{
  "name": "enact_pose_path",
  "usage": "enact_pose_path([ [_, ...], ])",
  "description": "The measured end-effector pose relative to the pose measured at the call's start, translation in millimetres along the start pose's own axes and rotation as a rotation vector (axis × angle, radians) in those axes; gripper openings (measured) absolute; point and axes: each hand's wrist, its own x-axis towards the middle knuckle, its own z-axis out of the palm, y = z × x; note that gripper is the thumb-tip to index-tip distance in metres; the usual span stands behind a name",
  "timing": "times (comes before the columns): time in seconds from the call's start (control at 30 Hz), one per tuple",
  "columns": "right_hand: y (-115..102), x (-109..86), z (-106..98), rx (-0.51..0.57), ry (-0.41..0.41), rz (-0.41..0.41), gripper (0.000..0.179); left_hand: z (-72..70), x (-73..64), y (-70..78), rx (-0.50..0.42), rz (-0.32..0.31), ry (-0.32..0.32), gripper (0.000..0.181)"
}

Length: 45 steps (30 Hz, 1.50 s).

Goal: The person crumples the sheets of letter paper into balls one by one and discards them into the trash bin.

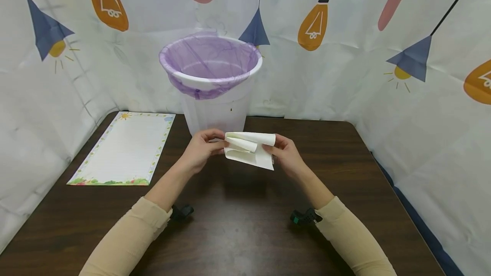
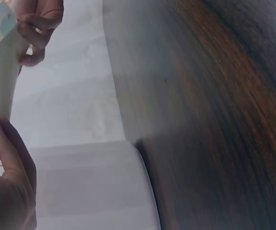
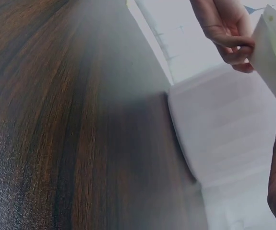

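Note:
A folded piece of off-white paper (image 1: 251, 148) is held up above the table in front of the bin, its layers loosely bent over one another. My left hand (image 1: 203, 150) pinches its left edge between thumb and fingers. At the opposite edge, my right hand (image 1: 287, 156) grips it the same way. The left wrist view has the paper (image 2: 1, 72) stretching between both hands, with a bit of printed pattern at its top. From the right wrist, small printed marks also show on the paper (image 3: 274, 52).
A white bin (image 1: 216, 110) with a purple liner bag (image 1: 215, 90) stands at the table's back edge. On the left lies a sheet of bordered paper (image 1: 128, 148). The dark wooden table (image 1: 238, 233) meets a patterned cloth (image 1: 326, 84) behind.

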Motion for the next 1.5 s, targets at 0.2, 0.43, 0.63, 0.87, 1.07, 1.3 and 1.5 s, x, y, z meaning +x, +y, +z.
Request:
enact_pose_path([
  [0.2,2,-1.2,-1,-0.009,-0.022,-0.058,0.023,1.0,-0.3,2.5,-0.005,-0.014,0.012,0.022],
  [0.43,2,-1.2,-1,0.020,0.002,-0.092,0.043,2.6,0.4,6.4,-0.050,-0.067,-0.010,0.026],
  [0.63,0,-1.1,1,0.045,0.032,-0.098,0.051,2.8,0.3,5.0,0.027,-0.087,-0.030,0.029],
  [0.87,0,1.5,2,0.163,-0.012,-0.079,0.030,6.1,0.9,0.9,0.052,-0.084,0.023,0.032],
  [1.07,-1,0.7,2,0.083,-0.116,-0.104,0.057,6.4,0.2,3.6,0.072,-0.049,0.106,0.032],
  [1.3,-6,0.9,8,0.088,-0.079,-0.061,0.066,7.9,-3.4,5.2,0.172,0.005,0.171,0.028],
  [1.5,-4,3.3,8,0.057,0.050,-0.068,0.058,12.4,-5.1,-1.3,0.151,0.022,0.067,0.036],
])
